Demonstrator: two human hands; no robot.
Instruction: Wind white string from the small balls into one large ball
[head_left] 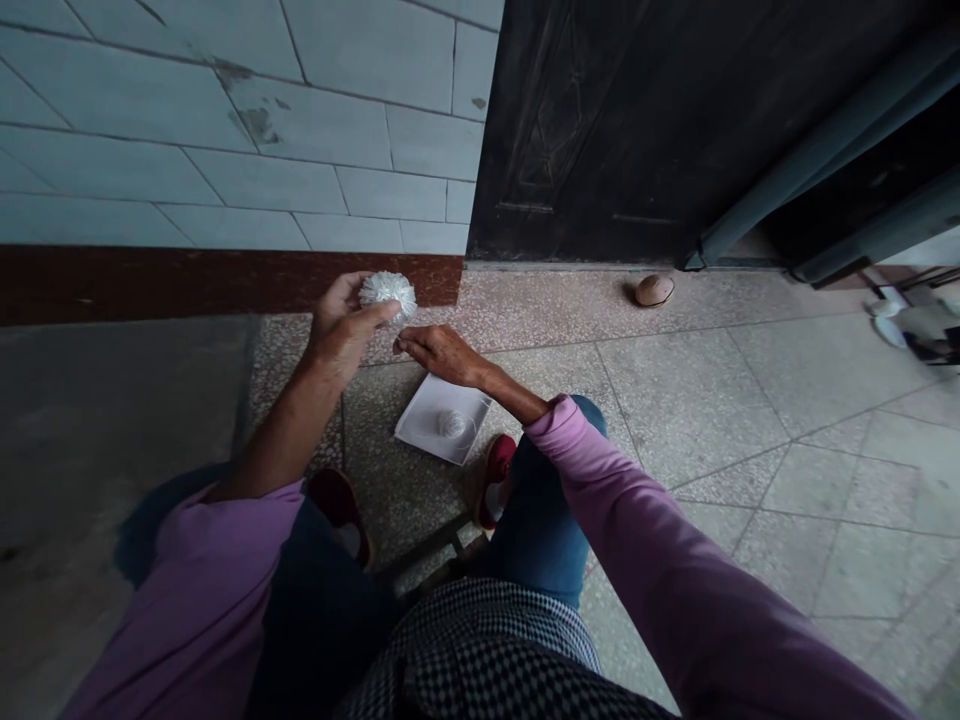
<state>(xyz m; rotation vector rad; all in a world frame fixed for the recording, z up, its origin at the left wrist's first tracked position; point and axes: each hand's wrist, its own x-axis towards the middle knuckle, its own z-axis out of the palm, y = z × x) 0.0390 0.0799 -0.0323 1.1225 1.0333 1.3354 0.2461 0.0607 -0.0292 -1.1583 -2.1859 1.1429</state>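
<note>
My left hand (341,325) is raised over the floor, its fingers closed round a white fluffy ball (388,291) that looks like a pompom of thin strands. Just to its right, my right hand (439,350) has its fingers pinched together close to the ball's lower edge; what they pinch is too small to see. Below both hands a white sheet or flat tray (427,415) lies on the floor with a second small white ball (452,424) on it. I sit low, knees apart, in purple sleeves and blue trousers.
Red slippers (495,475) on my feet flank the sheet. A pale tiled wall (225,130) with a dark red skirting stands ahead, a dark door (600,130) to its right. A small brown rounded object (654,290) lies by the door sill. Speckled floor tiles (750,400) spread right.
</note>
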